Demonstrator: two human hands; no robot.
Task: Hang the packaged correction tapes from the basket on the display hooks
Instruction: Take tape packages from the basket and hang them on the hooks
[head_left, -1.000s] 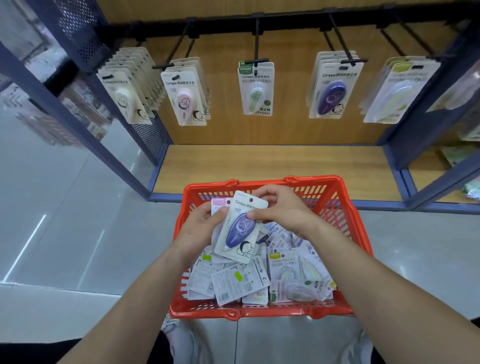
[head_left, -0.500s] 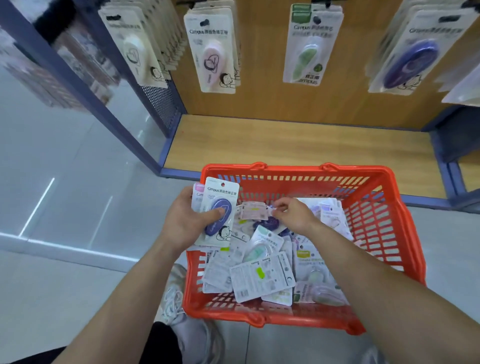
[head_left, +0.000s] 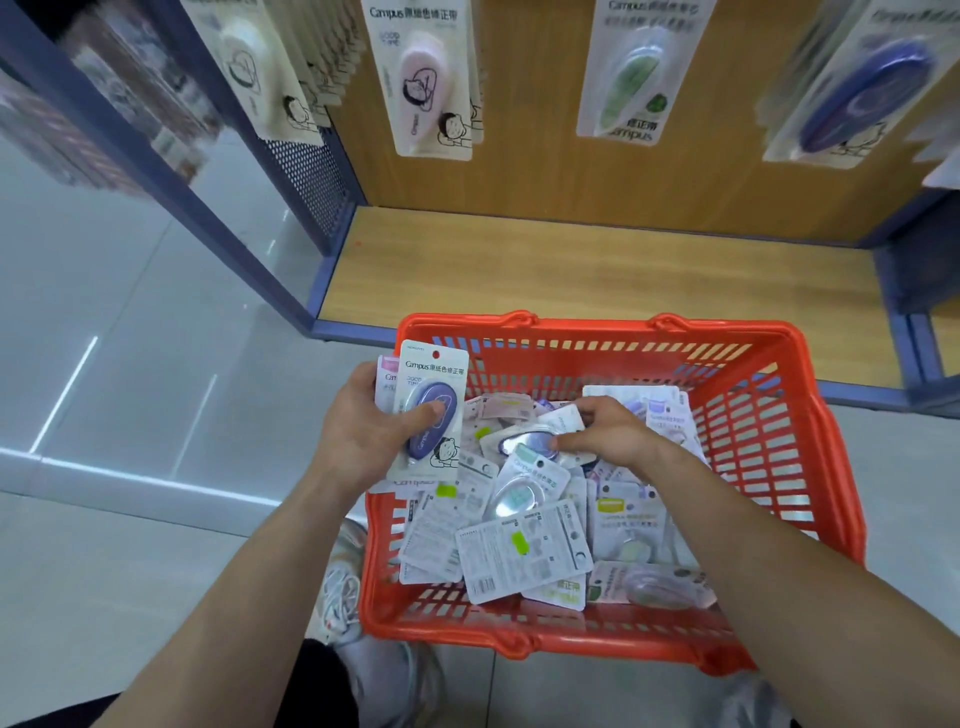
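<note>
Red basket (head_left: 810, 467) of correction tapes (head_left: 524, 556)

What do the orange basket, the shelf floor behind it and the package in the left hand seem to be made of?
Orange basket: probably moulded plastic, slightly glossy; slotted walls.
Shelf floor: wood or wood-look laminate, matte; grain lines.
Package in the left hand: printed card with a clear, shiny plastic blister.
</note>
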